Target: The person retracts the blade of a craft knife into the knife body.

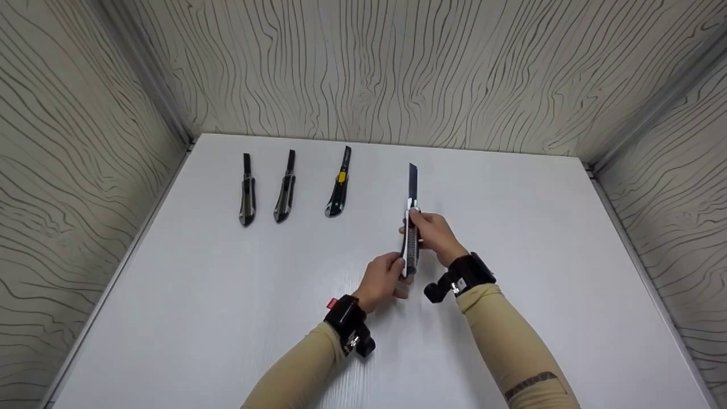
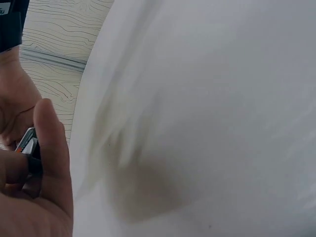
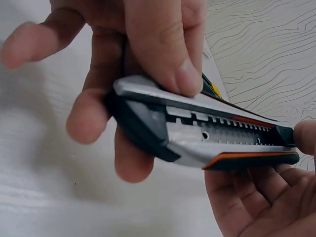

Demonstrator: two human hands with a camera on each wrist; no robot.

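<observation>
A utility knife [image 1: 411, 244] with its dark blade [image 1: 413, 182] extended points toward the back wall, held above the white table. My left hand [image 1: 386, 278] pinches the rear end of its handle. My right hand [image 1: 436, 232] grips the front part, thumb on the slider. In the right wrist view the silver, black and orange handle [image 3: 197, 128] spans between the left hand [image 3: 158, 44] and the right hand [image 3: 276, 202]. The left wrist view shows the left hand [image 2: 44, 182] around a small part of the knife [image 2: 29, 143], with the right hand [image 2: 17, 98] behind.
Three more knives with extended blades lie on the table [image 1: 227, 318] to the left: two dark grey ones [image 1: 247, 199] [image 1: 285, 196] and a black one with a yellow slider [image 1: 339, 190]. Wood-patterned walls [image 1: 363, 68] stand behind and at both sides.
</observation>
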